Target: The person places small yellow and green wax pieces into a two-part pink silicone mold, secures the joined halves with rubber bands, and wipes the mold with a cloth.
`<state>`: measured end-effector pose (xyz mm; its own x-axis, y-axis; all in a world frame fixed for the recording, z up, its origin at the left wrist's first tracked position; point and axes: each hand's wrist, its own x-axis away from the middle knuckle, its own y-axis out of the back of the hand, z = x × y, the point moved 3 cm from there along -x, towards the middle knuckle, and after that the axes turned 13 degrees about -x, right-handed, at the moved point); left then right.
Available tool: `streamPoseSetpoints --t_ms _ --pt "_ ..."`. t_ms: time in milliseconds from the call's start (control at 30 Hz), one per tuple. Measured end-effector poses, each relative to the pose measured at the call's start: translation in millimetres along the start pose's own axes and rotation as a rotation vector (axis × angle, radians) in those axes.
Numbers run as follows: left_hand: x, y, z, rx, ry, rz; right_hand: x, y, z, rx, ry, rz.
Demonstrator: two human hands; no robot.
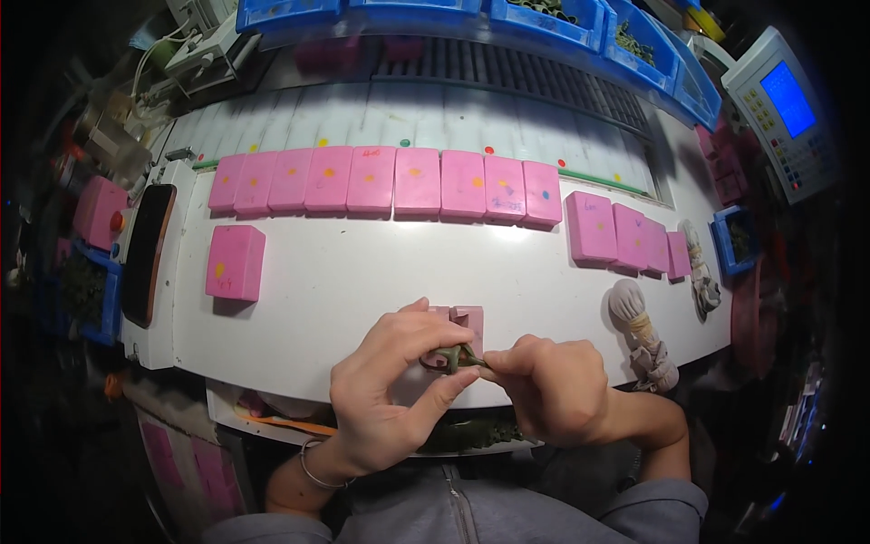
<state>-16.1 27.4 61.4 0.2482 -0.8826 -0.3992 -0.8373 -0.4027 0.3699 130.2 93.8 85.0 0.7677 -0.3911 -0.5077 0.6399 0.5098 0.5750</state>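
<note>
My left hand [390, 381] holds a small dark-green piece [451, 357] with curved, loop-like parts between its thumb and fingers. Against its right end, my right hand [555, 381] is closed in a pinch on a thin greenish end. Whether that end belongs to the same piece is hard to make out. Just beyond my fingertips, a paler pink block [471, 319] with a raised or notched top lies on the white table [399, 263], partly covered by my left hand.
A row of pink blocks [372, 181] with coloured dots crosses the table, with several more [593, 227] at right and a single block [236, 263] at left. Tied cloth bundles [634, 313] lie right. Blue bins [553, 23] stand behind; a phone [149, 254] sits left.
</note>
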Motion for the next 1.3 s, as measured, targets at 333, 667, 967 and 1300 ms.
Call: streamPoseSetpoints --t_ms 333,667,967,1300 --pt "20 0 -20 -0.123 -0.193 0.033 30 -1 13 -0.578 -0.529 0.009" --pt "55 -4 -17 -0.272 -0.547 0.135 71 -24 23 -1.336 -1.033 -0.039" --pt "61 -4 -10 -0.139 -0.776 0.153 95 -50 26 -2.074 -1.336 0.024" --pt "72 -8 11 0.344 0.538 0.264 90 -42 3 -1.224 -1.142 -0.08"
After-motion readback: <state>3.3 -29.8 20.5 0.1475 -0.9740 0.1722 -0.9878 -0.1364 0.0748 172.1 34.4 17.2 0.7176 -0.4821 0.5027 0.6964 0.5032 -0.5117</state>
